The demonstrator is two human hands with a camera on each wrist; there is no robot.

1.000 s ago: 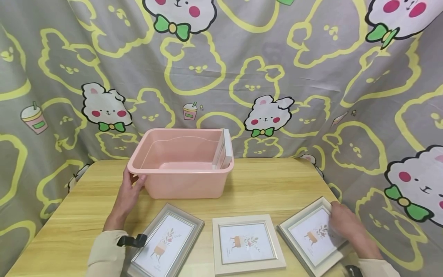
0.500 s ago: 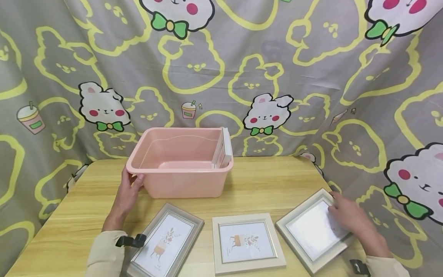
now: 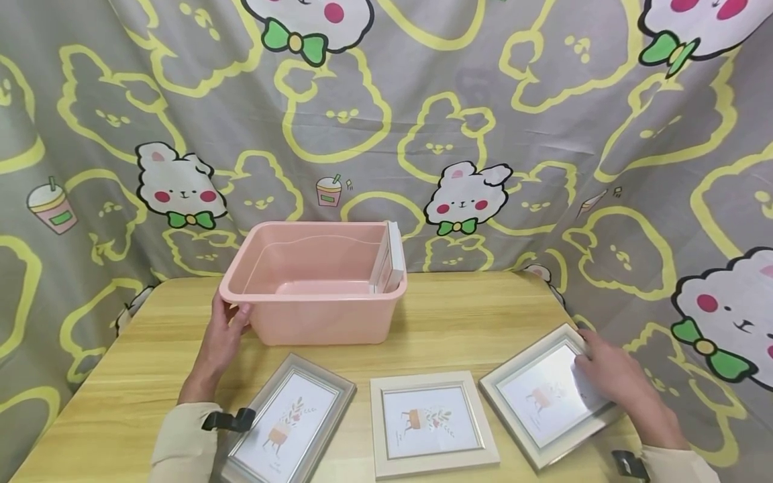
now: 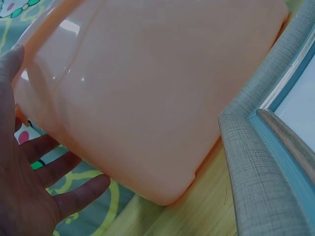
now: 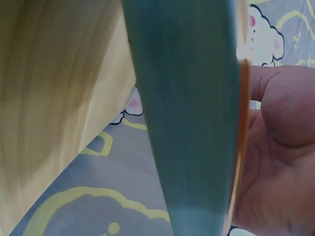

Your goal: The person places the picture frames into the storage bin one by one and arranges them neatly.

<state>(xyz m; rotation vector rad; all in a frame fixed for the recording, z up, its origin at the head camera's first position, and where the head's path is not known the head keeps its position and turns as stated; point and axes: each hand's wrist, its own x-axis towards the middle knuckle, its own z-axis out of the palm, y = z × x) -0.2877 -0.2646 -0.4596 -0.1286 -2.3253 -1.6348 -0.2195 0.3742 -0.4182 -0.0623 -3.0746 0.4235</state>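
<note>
My left hand [image 3: 220,342] holds the front left corner of a pink plastic bin [image 3: 323,322], just below its rim; the left wrist view shows the thumb against the wall and the fingers spread along the side. My right hand [image 3: 616,376] grips a cream picture frame [image 3: 513,419] by its right edge, thumb on the front face and the other fingers hidden behind. That frame tilts up off the table, and its side edge [image 5: 189,123] fills the middle of the right wrist view. Inside the bin, a white frame [image 3: 395,258] stands upright against the right wall.
Two more picture frames lie face up on the wooden table [image 3: 477,322]: a grey one [image 3: 329,429] at front left by my left forearm, and a cream one [image 3: 386,463] at front middle. A patterned curtain [image 3: 386,134] hangs behind and around the table.
My right hand has raised the cream frame slightly and shifted it up and away, with a glare passing over its glass. My left hand and the bin stay nearly still.
</note>
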